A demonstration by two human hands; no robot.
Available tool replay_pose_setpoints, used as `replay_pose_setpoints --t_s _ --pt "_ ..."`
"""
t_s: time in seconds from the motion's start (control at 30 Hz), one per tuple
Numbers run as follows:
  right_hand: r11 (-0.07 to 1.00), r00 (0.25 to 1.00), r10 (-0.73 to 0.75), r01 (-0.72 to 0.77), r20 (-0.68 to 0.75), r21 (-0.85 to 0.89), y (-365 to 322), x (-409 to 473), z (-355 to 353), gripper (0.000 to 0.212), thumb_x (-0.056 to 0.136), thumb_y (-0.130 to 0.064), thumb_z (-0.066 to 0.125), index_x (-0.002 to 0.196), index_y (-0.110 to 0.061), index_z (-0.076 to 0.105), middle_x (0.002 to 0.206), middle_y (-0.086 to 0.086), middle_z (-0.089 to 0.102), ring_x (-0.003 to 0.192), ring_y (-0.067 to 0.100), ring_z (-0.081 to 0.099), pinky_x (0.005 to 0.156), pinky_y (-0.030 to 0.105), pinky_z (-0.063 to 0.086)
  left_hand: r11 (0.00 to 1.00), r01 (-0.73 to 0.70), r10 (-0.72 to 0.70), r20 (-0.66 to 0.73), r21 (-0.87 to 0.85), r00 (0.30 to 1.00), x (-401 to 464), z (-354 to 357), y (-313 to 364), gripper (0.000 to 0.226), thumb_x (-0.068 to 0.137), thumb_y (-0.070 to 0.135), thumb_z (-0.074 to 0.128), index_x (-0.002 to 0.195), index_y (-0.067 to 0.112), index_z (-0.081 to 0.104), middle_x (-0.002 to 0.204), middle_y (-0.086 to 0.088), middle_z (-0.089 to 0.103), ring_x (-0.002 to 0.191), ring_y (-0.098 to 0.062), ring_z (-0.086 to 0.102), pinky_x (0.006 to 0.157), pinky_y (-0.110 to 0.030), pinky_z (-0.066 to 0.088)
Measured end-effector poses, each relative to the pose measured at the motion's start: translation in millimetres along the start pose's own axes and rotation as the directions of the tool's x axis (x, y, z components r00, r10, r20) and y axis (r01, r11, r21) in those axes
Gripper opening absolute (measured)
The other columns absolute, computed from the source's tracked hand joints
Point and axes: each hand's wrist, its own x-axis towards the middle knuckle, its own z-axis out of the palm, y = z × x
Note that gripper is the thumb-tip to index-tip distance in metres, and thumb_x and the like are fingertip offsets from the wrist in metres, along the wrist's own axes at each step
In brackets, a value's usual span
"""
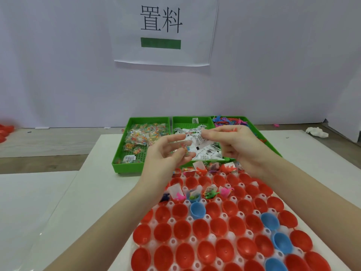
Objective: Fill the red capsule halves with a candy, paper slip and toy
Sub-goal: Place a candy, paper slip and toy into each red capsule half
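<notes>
Holding a clear-wrapped candy packet [180,148], left hand [166,153] hovers mid-frame | right hand [232,142] pinches something small, contents unclear | red capsule halves [218,227] fill white tray [254,260], lower centre | green bins [136,163] behind

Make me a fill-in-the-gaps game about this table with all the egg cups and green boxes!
1. The green plastic tray on the left holds wrapped ____.
2. Among the red plastic capsule halves sit a few ____ ones.
3. The white folded paper slips lie in the ____ of the three trays.
4. The left hand holds a clear wrapped candy, fingers ____ around it.

Missing words: candies; blue; middle; curled
</notes>
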Motion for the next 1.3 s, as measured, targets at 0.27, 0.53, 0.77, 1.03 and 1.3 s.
replay_pose_setpoints --t_s 0.27,0.53,0.77,1.03,1.3 --pt "0.953 0.967 -0.247 0.232 -0.057 -0.197 4 -43 -1 0.007 0.073 -0.015 0.075 0.073 -0.009 0.071 0.038 -0.01 0.037 0.037 0.001 0.032 0.044 0.009 0.032 0.969 0.126 -0.093 0.162 -0.211 0.982 -30 31 12 0.021 0.09 0.002 0.048 0.097 0.008 0.067 0.084 -0.01 0.071 0.075 -0.021 0.07 0.065 -0.022 0.056" --pt "0.952 0.965 -0.226 0.19 -0.135 -0.24 2 -63 -8 0.051 0.068 -0.061 0.053 0.092 -0.02 0.071 0.047 -0.004 0.046 0.05 0.012 0.045 0.056 0.006 0.04 0.993 0.066 -0.05 0.157 -0.097 0.986 -42 41 9 0.028 0.09 -0.008 0.048 0.11 0.005 0.062 0.078 -0.002 0.07 0.066 -0.007 0.069 0.063 -0.013 0.053" --pt "0.953 0.979 -0.204 0.195 -0.012 -0.233 1 -74 -18 0.029 0.091 -0.015 0.052 0.117 -0.024 0.059 0.054 -0.017 0.056 0.061 0.003 0.054 0.073 0.013 0.047 1.0 -0.011 0.009 0.116 0.017 0.993 -48 49 9 0.027 0.091 -0.002 0.051 0.104 0.022 0.056 0.087 -0.011 0.066 0.067 -0.006 0.068 0.061 -0.011 0.05" --pt "0.942 0.939 -0.327 0.315 -0.107 -0.115 0 -86 -20 0.014 0.055 -0.017 0.072 0.068 -0.017 0.071 0.066 -0.003 0.072 0.061 0.008 0.068 0.057 0.012 0.051 0.999 -0.033 0.03 0.171 0.017 0.985 -52 55 11 0.025 0.089 -0.003 0.052 0.106 0.015 0.059 0.088 -0.011 0.07 0.073 -0.011 0.069 0.066 -0.017 0.055" --pt "0.911 0.948 -0.305 0.261 -0.096 -0.318 0 -85 -21 0.028 0.069 -0.002 0.075 0.079 -0.028 0.069 0.068 -0.006 0.069 0.063 0.01 0.067 0.057 0.016 0.053 1.0 0.017 -0.01 0.285 -0.021 0.958 -54 51 14 0.037 0.091 -0.009 0.044 0.109 0.02 0.059 0.078 -0.007 0.07 0.081 -0.014 0.069 0.072 -0.021 0.055"
